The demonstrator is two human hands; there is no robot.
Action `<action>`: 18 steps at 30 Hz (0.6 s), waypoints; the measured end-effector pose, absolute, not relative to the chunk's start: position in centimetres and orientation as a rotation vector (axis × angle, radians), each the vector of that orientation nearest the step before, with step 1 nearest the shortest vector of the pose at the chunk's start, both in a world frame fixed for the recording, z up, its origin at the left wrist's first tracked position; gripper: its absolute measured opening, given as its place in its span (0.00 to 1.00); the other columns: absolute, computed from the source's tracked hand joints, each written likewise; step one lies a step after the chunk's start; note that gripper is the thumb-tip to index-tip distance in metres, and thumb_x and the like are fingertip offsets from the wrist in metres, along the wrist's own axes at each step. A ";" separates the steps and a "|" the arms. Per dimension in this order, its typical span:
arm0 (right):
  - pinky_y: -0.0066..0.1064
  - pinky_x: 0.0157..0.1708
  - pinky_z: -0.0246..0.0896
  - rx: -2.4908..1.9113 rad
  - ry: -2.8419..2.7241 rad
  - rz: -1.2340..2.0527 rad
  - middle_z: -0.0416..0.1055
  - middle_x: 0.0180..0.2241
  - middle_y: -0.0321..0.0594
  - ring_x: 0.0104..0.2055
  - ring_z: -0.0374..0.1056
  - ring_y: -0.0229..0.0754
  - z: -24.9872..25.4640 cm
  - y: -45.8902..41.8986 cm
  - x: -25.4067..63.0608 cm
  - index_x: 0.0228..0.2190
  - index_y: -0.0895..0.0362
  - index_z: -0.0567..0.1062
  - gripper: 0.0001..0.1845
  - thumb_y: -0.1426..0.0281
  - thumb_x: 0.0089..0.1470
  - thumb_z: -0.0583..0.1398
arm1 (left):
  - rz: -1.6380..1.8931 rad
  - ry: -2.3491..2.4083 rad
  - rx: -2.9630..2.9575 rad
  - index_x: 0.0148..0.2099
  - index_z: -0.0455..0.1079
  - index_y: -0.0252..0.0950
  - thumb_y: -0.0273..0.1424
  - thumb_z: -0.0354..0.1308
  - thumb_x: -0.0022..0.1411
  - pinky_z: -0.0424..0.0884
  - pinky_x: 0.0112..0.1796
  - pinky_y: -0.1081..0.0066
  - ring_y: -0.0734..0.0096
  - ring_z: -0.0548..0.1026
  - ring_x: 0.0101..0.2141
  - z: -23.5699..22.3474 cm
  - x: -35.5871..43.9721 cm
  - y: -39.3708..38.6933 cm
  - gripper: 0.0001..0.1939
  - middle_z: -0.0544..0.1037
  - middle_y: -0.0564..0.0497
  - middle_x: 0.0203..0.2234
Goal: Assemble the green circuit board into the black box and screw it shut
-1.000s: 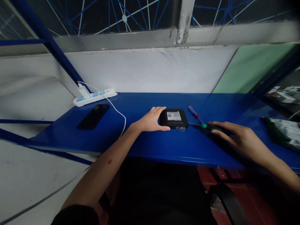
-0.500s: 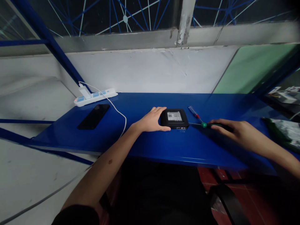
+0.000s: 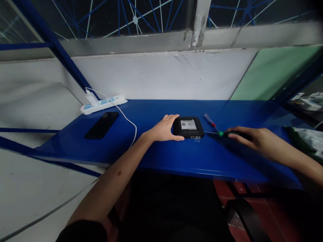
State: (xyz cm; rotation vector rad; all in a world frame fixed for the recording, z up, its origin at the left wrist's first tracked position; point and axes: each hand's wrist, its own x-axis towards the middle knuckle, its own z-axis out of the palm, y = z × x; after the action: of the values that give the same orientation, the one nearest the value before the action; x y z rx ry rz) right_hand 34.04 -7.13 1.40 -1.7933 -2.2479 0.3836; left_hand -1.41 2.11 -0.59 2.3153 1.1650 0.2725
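A small black box point(image 3: 188, 127) with a white label on its upper face and ports along its near edge lies on the blue table point(image 3: 166, 158). My left hand point(image 3: 167, 129) grips its left side, thumb at the near edge and fingers at the far edge. In my right hand point(image 3: 248, 136) is a screwdriver point(image 3: 221, 133) with a green and black handle, its shaft pointing left to the box's right side. Whether the tip touches the box I cannot tell. A second screwdriver point(image 3: 210, 120), with a clear and red handle, lies just behind the first.
A black phone point(image 3: 102, 125) lies at the table's left, near a white power strip point(image 3: 104, 104) with a plugged-in charger and a white cable point(image 3: 128, 120). On the right are a plastic bag point(image 3: 310, 139) and a green board point(image 3: 275, 74) against the wall.
The whole view has shifted very slightly. Both hands, the black box and the green-handled screwdriver keep the same places relative to each other.
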 end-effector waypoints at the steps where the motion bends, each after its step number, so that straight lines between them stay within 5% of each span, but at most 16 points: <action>1: 0.40 0.41 0.70 -1.805 -2.237 0.389 0.82 0.42 0.41 0.39 0.79 0.52 1.3 -7.3 34.0 0.52 0.51 0.77 0.31 0.44 0.62 0.51 | 0.269 1.170 2.313 0.75 0.40 0.35 0.60 0.63 0.48 0.49 0.64 0.37 0.28 0.40 0.70 -0.6 -1.4 2.1 0.64 0.49 0.37 0.71; 18: 0.40 0.33 0.67 -1.767 -2.333 0.096 0.83 0.37 0.38 0.34 0.81 0.54 1.8 -8.6 34.0 0.51 0.46 0.77 0.30 0.43 0.63 0.48 | 0.255 1.183 2.321 0.76 0.39 0.38 0.59 0.62 0.48 0.49 0.65 0.38 0.30 0.41 0.70 -0.3 -1.3 2.0 0.63 0.50 0.38 0.71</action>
State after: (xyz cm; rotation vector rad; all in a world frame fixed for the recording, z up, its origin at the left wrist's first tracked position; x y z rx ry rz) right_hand 33.96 -8.58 1.76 -1.7675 -2.3333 0.0960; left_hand -1.34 1.97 -0.33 2.3209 1.1828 0.2554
